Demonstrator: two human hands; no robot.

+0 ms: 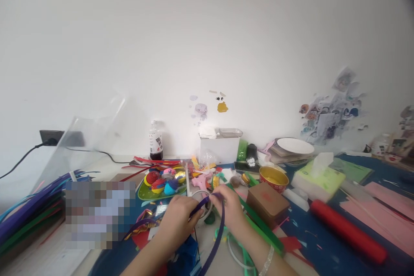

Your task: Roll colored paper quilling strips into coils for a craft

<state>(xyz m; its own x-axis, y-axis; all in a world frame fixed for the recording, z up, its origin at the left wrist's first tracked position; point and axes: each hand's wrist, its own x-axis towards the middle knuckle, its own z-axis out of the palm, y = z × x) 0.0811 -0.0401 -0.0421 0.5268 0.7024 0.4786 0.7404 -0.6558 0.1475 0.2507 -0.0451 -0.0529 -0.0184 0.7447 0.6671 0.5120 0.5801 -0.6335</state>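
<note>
My left hand is closed on a dark purple strip, its thumb and fingers pinching near one end. Close beside it, my right hand pinches the same strip where it bends over. From there the strip hangs in a long curve down between my forearms to the bottom edge. Behind my fingers is a white ring-shaped roll, partly hidden by them. A pink glue gun lies just beyond my hands.
Left of centre, a green tray holds several colourful balls. To the right are a brown box, a red-gold bowl, a tissue pack and a red roll. A bottle stands by the wall.
</note>
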